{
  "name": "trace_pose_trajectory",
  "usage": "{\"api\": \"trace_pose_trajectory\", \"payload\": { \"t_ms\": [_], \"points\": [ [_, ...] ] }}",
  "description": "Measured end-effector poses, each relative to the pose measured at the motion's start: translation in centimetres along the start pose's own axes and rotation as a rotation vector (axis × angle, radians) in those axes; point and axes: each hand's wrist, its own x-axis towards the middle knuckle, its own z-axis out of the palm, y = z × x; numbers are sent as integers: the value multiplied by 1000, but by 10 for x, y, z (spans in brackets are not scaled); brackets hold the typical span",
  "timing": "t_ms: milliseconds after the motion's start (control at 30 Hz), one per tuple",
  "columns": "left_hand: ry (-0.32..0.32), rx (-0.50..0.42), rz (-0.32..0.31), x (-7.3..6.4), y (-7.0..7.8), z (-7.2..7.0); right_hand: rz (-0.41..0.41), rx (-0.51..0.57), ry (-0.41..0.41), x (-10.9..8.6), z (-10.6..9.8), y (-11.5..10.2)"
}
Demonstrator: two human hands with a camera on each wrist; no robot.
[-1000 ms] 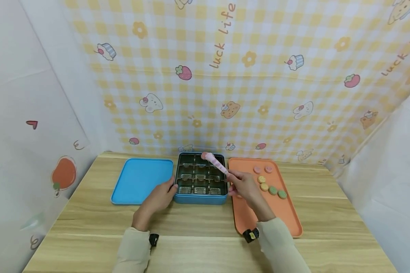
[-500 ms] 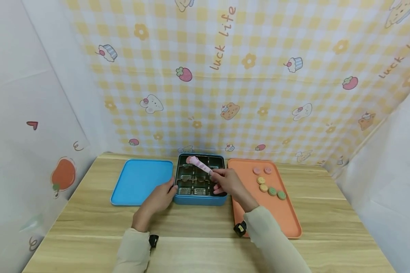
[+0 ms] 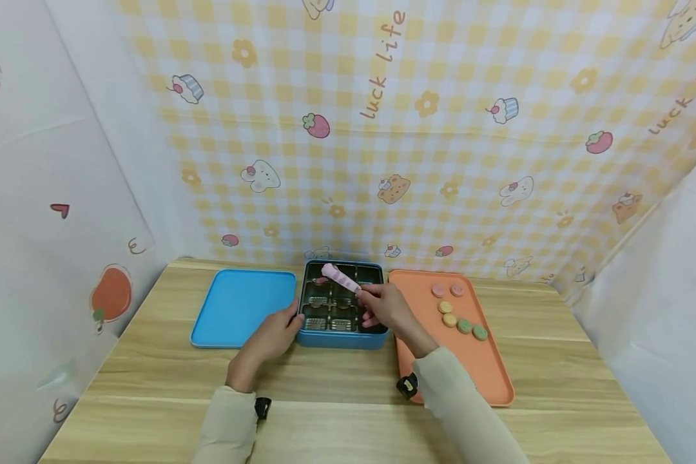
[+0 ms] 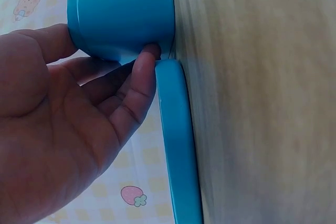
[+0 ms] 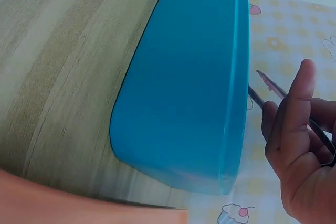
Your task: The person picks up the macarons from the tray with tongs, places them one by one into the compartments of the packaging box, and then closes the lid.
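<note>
Half a second ago the pink tongs (image 3: 342, 279) carried a pink macaron (image 3: 321, 280) over the blue box (image 3: 341, 340) at my 12 o'clock; now their tips look bare, and the macaron seems to sit lower, in the box's 10 o'clock corner compartment. I take that as one piece placed, with six pieces remaining on the orange tray (image 3: 481, 367) at 1 o'clock. My right hand (image 3: 386, 306) pinches the tongs between bent thumb and fingers, and the right wrist view shows the two arms parted. My left hand (image 3: 274, 334) holds the box at its 9 o'clock side, thumb up by the rim, fingers curled low against the wall, steadying it beside the blue lid (image 3: 240, 309) at 11 o'clock.
</note>
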Motion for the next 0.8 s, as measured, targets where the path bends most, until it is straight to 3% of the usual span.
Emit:
{"api": "trace_pose_trajectory", "payload": {
  "t_ms": [200, 367, 533, 800],
  "points": [
    [0, 3, -8, 0, 0, -1, -11, -38, 28, -7, -6, 0],
    [-13, 8, -11, 0, 1, -1, -136, -225, 89, -23, -19, 1],
    [-26, -8, -21, 0, 2, -1, -265, -405, 207, -41, -36, 7],
    [-21, -14, -30, 0, 2, -3, -290, -606, 307, -58, -68, 33]
  ]
}}
